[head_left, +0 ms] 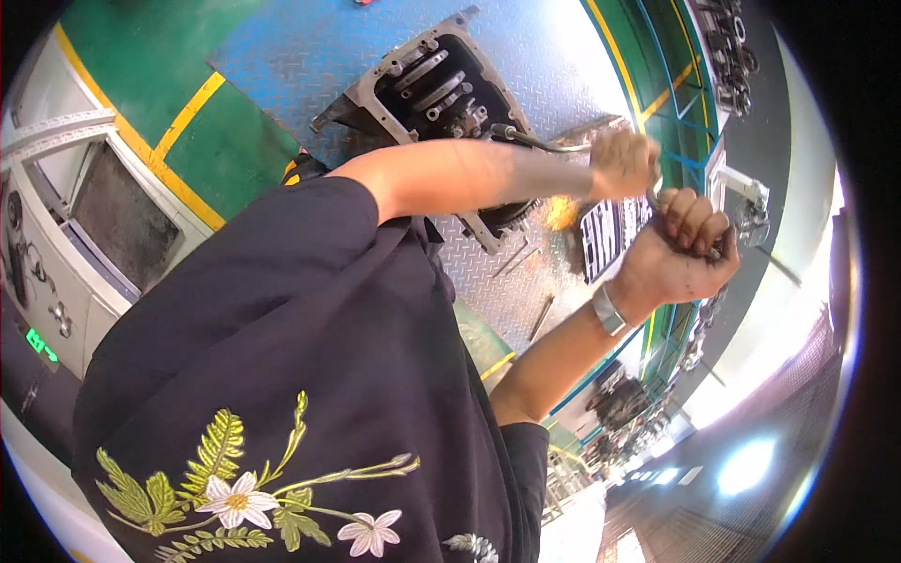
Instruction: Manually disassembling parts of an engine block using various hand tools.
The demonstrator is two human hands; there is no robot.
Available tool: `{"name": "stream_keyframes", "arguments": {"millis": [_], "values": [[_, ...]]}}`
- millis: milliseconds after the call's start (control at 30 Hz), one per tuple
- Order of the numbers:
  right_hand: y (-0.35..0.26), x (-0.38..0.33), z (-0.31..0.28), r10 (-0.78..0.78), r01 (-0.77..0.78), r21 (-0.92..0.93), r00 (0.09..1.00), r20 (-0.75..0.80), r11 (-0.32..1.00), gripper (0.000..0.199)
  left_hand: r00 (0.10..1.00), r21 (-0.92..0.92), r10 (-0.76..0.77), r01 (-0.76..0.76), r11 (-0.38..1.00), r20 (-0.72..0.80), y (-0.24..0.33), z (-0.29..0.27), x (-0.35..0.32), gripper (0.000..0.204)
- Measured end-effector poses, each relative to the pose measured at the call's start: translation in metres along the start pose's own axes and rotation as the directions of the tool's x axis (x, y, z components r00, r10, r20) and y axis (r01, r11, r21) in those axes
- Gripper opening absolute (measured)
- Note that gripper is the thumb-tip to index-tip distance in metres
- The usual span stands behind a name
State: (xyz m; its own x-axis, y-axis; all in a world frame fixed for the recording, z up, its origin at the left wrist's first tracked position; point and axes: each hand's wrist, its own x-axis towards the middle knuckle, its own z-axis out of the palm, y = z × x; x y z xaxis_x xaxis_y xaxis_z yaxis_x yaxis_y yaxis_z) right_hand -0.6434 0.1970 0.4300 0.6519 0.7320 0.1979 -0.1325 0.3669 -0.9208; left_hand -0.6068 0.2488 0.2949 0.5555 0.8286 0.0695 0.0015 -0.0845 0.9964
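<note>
Both my arms stretch to the right over a workplace with an engine block [496,80], its crankcase open and bearing caps showing inside. My left hand [624,164] is closed around the shaft of a cranked socket wrench [554,145]. The wrench's socket end reaches the inner edge of the block; whether it sits on a bolt is hard to make out. Beyond the left hand, my right hand [693,242], with a metal-banded watch [610,311] on its wrist, is curled round the other end of the same wrench. My left forearm hides part of the block.
A socket set tray [603,242] lies beside the block, near a yellow patch [561,213]. Thin metal rods [542,317] rest on the patterned metal plate [282,56]. Engine parts [727,52] line a blue-framed rack. A pale cabinet-like structure [56,141] stands on the left.
</note>
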Motion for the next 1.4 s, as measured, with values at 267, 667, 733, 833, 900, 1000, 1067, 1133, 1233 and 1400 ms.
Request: {"name": "stream_keyframes", "arguments": {"millis": [267, 667, 733, 833, 900, 1000, 1067, 1133, 1233, 1400], "values": [[0.008, 0.082, 0.019, -0.041, -0.024, -0.373, 0.985, -0.165, 0.927, 0.037, 0.987, -0.066, 0.160, -0.159, 0.985, 0.000, 0.003, -0.105, -0.061, 0.024], [0.037, 0.018, -0.044, -0.298, 0.241, -0.249, 0.928, -0.223, 0.938, 0.027, 0.936, 0.021, 0.321, -0.327, 0.945, 0.144, -0.056, -0.072, 0.065, 0.033], [0.038, 0.019, -0.041, -0.586, 0.348, -0.770, 0.809, -0.041, 0.535, 0.020, 0.884, -0.005, 0.456, -0.458, 0.889, 0.106, -0.090, -0.099, 0.046, 0.053], [0.038, 0.020, -0.007, -0.552, 0.297, -0.902, 0.830, 0.081, 0.314, 0.024, 0.902, -0.182, 0.429, -0.429, 0.885, -0.045, -0.136, -0.138, 0.002, 0.040], [0.048, 0.029, 0.039, -0.494, 0.286, -0.690, 0.861, -0.120, 0.665, 0.030, 0.997, -0.071, 0.014, -0.020, 0.997, -0.075, -0.153, -0.158, -0.021, 0.026], [0.031, 0.037, 0.055, -0.283, 0.287, -0.203, 0.958, 0.048, 0.936, 0.036, 0.989, -0.053, 0.014, -0.022, 0.998, -0.144, -0.166, -0.181, -0.040, 0.023], [0.013, 0.034, 0.025, -0.048, 0.067, -0.007, 0.772, 0.633, 0.998, 0.029, 0.996, 0.138, 0.024, -0.012, 0.990, -0.088, -0.170, -0.186, -0.045, 0.028], [0.003, 0.031, 0.000, -0.032, 0.073, -0.084, 0.911, 0.411, 0.994, 0.024, 0.958, 0.282, 0.284, -0.281, 0.917, 0.032, -0.172, -0.183, -0.046, 0.029], [0.029, 0.026, -0.013, -0.435, 0.316, -0.399, 0.864, -0.255, 0.861, 0.028, 0.854, 0.466, 0.395, -0.516, 0.718, 0.337, -0.175, -0.165, -0.045, 0.038], [0.034, 0.011, -0.038, -0.160, 0.164, 0.136, 0.986, -0.034, 0.977, 0.040, 0.736, 0.552, 0.293, -0.660, 0.510, 0.611, -0.182, -0.139, -0.023, 0.037]]}}
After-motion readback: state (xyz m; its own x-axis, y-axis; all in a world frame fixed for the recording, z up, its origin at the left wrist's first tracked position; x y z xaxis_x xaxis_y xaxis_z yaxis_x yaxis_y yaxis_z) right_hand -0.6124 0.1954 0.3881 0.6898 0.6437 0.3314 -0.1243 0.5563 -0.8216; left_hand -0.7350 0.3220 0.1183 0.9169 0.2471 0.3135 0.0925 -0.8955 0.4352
